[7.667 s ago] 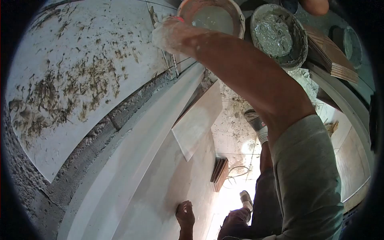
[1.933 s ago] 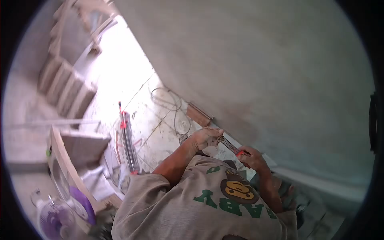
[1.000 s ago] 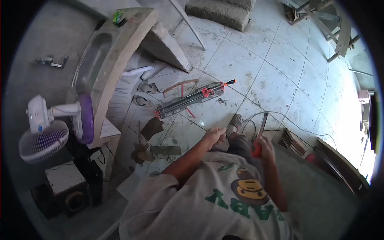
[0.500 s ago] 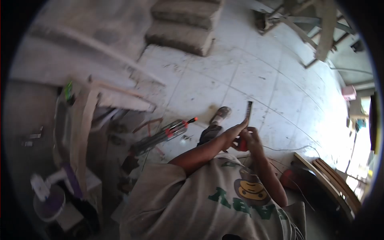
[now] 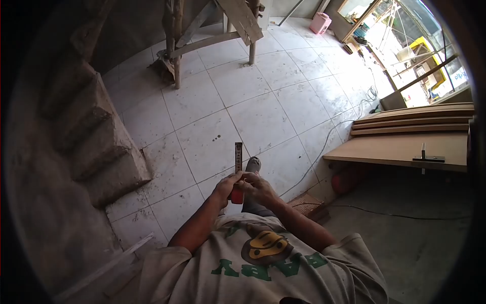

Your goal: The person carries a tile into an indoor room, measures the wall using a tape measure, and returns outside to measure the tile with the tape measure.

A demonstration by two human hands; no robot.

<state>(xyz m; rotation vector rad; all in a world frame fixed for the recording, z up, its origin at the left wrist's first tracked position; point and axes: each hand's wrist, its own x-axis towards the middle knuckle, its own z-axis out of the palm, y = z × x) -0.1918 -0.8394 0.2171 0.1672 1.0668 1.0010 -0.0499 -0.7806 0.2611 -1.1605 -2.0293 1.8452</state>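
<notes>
A red tape measure (image 5: 236, 196) is between my two hands in front of my shirt, with a short length of its dark, marked blade (image 5: 238, 156) sticking out away from me. My left hand (image 5: 226, 186) has its fingers round the left side of the tape measure and the base of the blade. On the right side my right hand (image 5: 256, 188) grips it too, its fingers bent over the top of the case. Both hands touch or nearly touch each other. One shoe (image 5: 253, 164) shows just beyond them on the tiles.
Concrete steps (image 5: 109, 147) rise at the left. A wooden trestle (image 5: 177, 50) stands on the tiled floor (image 5: 212, 96). At the right lie stacked boards (image 5: 405, 147), a cable (image 5: 324, 147) and a small tile stack (image 5: 306, 205). A pink container (image 5: 320, 23) is farther back.
The view has swung right, from the fan, sink and tile cutter toward the trestle and bright opening. My hands have come together round the tape measure, its blade still out.
</notes>
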